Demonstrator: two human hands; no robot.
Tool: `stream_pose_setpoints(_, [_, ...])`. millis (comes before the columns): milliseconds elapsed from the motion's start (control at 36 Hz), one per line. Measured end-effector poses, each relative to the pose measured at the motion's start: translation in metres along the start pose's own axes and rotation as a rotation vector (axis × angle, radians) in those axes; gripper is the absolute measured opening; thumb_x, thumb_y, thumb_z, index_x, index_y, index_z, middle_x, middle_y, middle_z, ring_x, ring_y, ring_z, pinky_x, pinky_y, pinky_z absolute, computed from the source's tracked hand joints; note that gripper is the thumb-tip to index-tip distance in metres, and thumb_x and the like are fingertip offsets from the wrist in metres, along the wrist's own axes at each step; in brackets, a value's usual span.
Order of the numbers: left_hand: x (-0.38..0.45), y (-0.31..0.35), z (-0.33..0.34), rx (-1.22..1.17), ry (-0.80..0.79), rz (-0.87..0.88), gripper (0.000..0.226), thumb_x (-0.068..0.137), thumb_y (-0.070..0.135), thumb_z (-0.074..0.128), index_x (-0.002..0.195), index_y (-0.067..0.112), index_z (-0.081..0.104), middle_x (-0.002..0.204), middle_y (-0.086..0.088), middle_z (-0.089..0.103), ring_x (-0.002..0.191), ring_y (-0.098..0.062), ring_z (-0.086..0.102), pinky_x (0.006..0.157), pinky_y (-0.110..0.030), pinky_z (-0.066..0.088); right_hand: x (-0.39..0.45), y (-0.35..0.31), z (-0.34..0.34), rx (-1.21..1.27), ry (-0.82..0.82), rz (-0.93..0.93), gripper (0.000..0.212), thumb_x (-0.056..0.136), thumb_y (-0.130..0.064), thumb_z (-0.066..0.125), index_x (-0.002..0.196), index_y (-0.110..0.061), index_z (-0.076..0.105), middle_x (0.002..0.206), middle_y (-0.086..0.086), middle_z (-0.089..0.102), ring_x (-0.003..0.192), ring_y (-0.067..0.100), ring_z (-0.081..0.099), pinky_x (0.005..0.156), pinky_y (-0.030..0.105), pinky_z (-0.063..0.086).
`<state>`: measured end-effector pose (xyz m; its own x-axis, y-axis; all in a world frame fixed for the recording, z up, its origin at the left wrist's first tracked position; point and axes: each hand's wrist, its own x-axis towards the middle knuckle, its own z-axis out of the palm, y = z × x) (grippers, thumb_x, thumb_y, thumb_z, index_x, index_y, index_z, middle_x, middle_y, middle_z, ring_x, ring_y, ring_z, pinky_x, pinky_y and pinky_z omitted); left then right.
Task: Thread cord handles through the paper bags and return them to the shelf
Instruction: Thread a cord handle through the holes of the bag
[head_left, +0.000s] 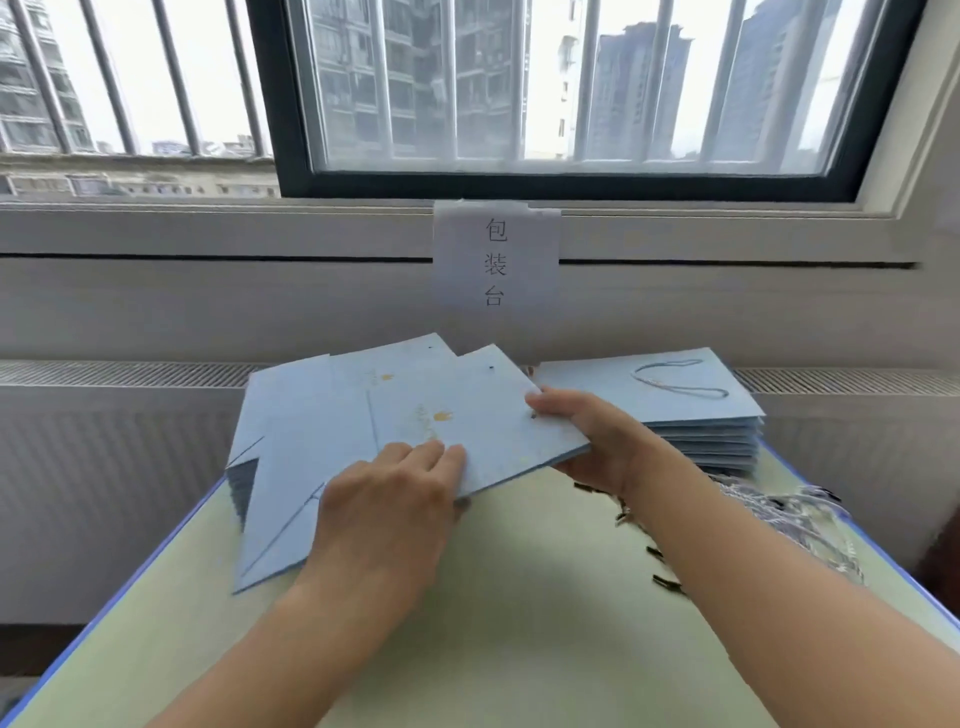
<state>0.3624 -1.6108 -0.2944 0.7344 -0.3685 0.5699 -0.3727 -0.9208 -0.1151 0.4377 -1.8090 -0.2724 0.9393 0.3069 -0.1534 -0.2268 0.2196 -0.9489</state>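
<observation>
Head view, only cam: flat pale-blue paper bag (483, 415) held just above the table (519, 649), tilted, between both hands. Right hand (597, 441) grips its right edge, thumb on top near a punch hole, fingers curled under. Left hand (395, 499) on the bag's near-left corner, fingers fairly straight on top; thumb hidden, so can't say for sure if it pinches or just presses. No cord in this bag as far as visible, holes look bare.

Left: unthreaded pile (291, 467), fanned loosely, overlapping, the held bag partly over it. Right rear: finished stack (701, 431), squared up, top bag w/ a cord handle (675, 376) looped across its face. Loose cords (779, 519) w/ dark tips bunched at table's right edge, near right forearm.

Paper sign (496, 260) taped to sill behind, window above.

Progress, my read: mid-job. A fair stack done, several bags left on the left, plenty of cords to hand. Current bag picked, threading not begun. Shelf not in frame, return step not visibly done
</observation>
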Motion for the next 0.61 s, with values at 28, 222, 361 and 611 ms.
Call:
stream_pose_setpoints(28, [-0.004, 0.003, -0.008, -0.026, -0.074, 0.019, 0.041, 0.055, 0.051, 0.083, 0.082, 0.022, 0.073, 0.074, 0.008, 0.069, 0.06, -0.018, 0.066, 0.038, -0.028, 0.045, -0.006, 0.001, -0.004, -0.019, -0.036, -0.013, 0.024, 0.096, -0.01, 0.043, 0.114, -0.007, 0.058, 0.092, 0.008, 0.069, 0.075, 0.019, 0.065, 0.062, 0.025, 0.054])
stream_pose_setpoints(222, [0.004, 0.024, -0.046, -0.307, -0.267, -0.084, 0.068, 0.084, 0.076, 0.024, 0.144, 0.045, 0.032, 0.14, 0.027, 0.038, 0.129, 0.001, 0.032, 0.089, -0.025, 0.037, -0.072, 0.032, -0.029, -0.096, -0.062, -0.017, 0.056, 0.064, -0.007, 0.052, 0.12, 0.001, 0.054, 0.098, 0.016, 0.066, 0.076, 0.028, 0.065, 0.06, 0.033, 0.056])
stream_pose_setpoints(361, [0.03, 0.031, -0.009, -0.595, -0.366, -0.2, 0.07, 0.093, 0.059, 0.04, 0.153, 0.031, 0.017, 0.156, 0.008, 0.026, 0.143, -0.012, 0.019, 0.112, -0.03, 0.022, -0.106, 0.066, -0.026, -0.092, -0.096, 0.02, 0.056, 0.07, -0.003, 0.055, 0.125, -0.01, 0.048, 0.115, 0.022, 0.065, 0.087, 0.035, 0.064, 0.073, 0.042, 0.054])
stream_pose_setpoints(611, [0.039, 0.065, 0.052, -0.562, -0.569, -0.434, 0.073, 0.066, 0.079, 0.058, 0.121, 0.033, 0.042, 0.128, 0.002, 0.055, 0.124, -0.022, 0.046, 0.095, -0.036, 0.032, -0.124, 0.077, -0.003, -0.251, -0.03, -0.012, 0.038, 0.082, -0.002, 0.064, 0.117, -0.015, 0.056, 0.104, 0.014, 0.068, 0.08, 0.022, 0.067, 0.067, 0.031, 0.056])
